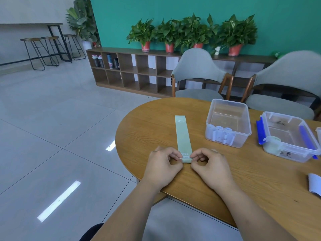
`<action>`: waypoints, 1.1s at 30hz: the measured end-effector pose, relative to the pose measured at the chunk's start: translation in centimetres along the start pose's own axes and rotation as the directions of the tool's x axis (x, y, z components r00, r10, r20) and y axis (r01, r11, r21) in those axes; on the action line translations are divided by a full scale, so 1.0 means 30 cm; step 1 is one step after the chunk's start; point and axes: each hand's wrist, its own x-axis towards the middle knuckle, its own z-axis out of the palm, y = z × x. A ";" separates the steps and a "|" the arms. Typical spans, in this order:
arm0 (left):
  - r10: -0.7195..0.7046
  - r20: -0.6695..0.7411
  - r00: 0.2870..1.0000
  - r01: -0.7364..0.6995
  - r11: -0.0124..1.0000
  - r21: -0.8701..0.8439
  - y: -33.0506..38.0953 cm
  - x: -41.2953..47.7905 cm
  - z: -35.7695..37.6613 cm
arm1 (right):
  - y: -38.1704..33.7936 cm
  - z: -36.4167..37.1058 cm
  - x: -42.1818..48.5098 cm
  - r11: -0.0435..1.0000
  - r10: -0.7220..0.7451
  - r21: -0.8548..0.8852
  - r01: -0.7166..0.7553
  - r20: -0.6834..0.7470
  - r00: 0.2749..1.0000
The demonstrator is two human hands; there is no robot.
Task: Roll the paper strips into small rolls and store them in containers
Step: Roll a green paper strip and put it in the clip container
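Note:
A pale green paper strip point(182, 134) lies flat on the round wooden table point(147, 126), running away from me. Its near end is curled into a small roll. My left hand point(162, 168) pinches the left end of that roll with thumb and fingertips. On the other end, my right hand point(211, 168) pinches in the same way. A clear plastic container point(229, 108) stands to the right of the strip with a few white paper rolls against its near wall. Further right stands a second clear container point(295, 153) with blue clips, holding a pale roll.
Another paper piece point(315, 184) lies at the table's right edge. Two grey chairs point(199, 66) stand behind the table. A low wooden shelf point(132, 73) with potted plants lines the teal wall. Tiled floor lies to the left.

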 end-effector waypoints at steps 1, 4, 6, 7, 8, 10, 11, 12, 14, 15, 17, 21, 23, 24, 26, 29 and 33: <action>-0.001 -0.001 1.000 0.001 1.000 -0.001 0.000 -0.001 0.000 | 0.001 0.000 0.000 1.000 0.002 -0.001 -0.002 0.001 1.000; 0.002 -0.009 1.000 -0.002 1.000 -0.004 -0.001 -0.004 0.000 | 0.002 0.003 0.001 1.000 0.005 -0.010 -0.005 0.005 1.000; 0.010 -0.011 1.000 -0.010 1.000 0.004 0.000 -0.004 -0.001 | 0.002 0.003 -0.001 1.000 0.002 -0.019 -0.002 0.011 1.000; 0.013 -0.011 1.000 -0.013 1.000 0.009 0.000 -0.004 -0.001 | 0.002 0.003 -0.002 1.000 0.001 -0.023 -0.001 0.015 1.000; 0.013 -0.010 1.000 -0.013 1.000 0.011 0.002 -0.004 -0.001 | 0.002 0.003 -0.002 1.000 -0.001 -0.028 0.002 0.017 1.000; 0.010 -0.008 1.000 -0.010 1.000 0.013 0.004 -0.006 -0.002 | 0.001 0.001 -0.003 0.999 -0.011 -0.040 0.012 0.019 1.000; 0.011 -0.005 1.000 -0.011 1.000 0.018 0.003 -0.005 -0.002 | 0.002 0.001 -0.003 0.999 -0.015 -0.045 0.016 0.020 1.000; 0.012 0.000 1.000 -0.012 1.000 0.023 0.001 -0.004 -0.001 | 0.003 0.001 -0.003 0.999 -0.019 -0.048 0.020 0.021 1.000; 0.017 0.008 1.000 -0.017 0.999 0.036 -0.003 -0.001 0.002 | 0.004 0.002 -0.003 0.998 -0.024 -0.054 0.025 0.021 0.999; 0.020 0.011 1.000 -0.020 0.999 0.044 -0.004 0.000 0.004 | 0.004 0.002 -0.003 0.998 -0.023 -0.056 0.024 0.020 1.000; 0.022 0.013 1.000 -0.023 0.998 0.057 -0.008 0.001 0.009 | 0.005 0.002 -0.001 0.998 -0.025 -0.063 0.026 0.017 1.000; 0.025 0.023 0.999 -0.027 0.996 0.083 -0.014 0.004 0.011 | 0.010 0.006 0.003 0.996 -0.041 -0.075 0.042 0.016 0.999; 0.033 0.024 0.999 -0.035 0.995 0.098 -0.019 0.007 0.012 | 0.014 0.009 0.003 0.995 -0.047 -0.083 0.048 0.009 0.999; 0.032 0.025 0.999 -0.035 0.994 0.101 -0.020 0.007 0.013 | 0.015 0.010 0.004 0.996 -0.046 -0.082 0.046 0.007 0.999; 0.035 0.023 0.999 -0.037 0.995 0.097 -0.022 0.008 0.015 | 0.016 0.009 0.004 0.997 -0.037 -0.074 0.038 0.005 0.999; 0.038 0.016 0.999 -0.039 0.995 0.092 -0.025 0.007 0.016 | 0.016 0.010 0.007 0.996 -0.039 -0.080 0.040 0.006 0.999; 0.049 -0.009 0.999 -0.047 0.991 0.125 -0.024 0.006 0.019 | 0.017 0.017 0.005 0.992 -0.046 -0.120 0.044 -0.008 0.999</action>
